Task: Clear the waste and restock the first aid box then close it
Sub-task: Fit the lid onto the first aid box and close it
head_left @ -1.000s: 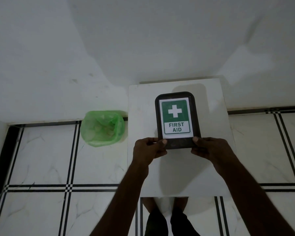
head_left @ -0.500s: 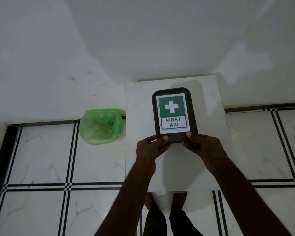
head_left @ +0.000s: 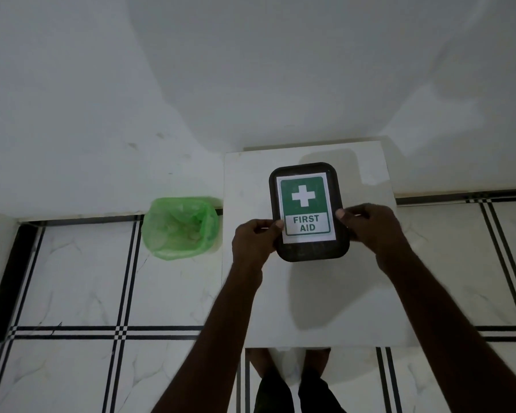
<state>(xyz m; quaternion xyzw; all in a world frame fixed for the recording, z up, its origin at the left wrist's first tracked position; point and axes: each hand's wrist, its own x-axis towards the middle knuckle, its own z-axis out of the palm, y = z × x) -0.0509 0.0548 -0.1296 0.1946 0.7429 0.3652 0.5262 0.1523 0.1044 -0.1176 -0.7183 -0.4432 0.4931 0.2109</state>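
A black first aid box [head_left: 307, 250] with a green and white FIRST AID label lies lid-up on a small white table [head_left: 334, 308]. Its lid is down. My left hand [head_left: 255, 239] grips the box's left side, thumb on the lid's edge. On the right side my right hand [head_left: 370, 226] holds it the same way, thumb resting beside the label. What is inside the box is hidden.
A bin lined with a green plastic bag [head_left: 181, 228] stands on the tiled floor just left of the table, against the white wall [head_left: 251, 70]. My feet show below the table's near edge.
Both hands have slid from the box's near end up along its left and right sides. The box stays on the table, lid down.
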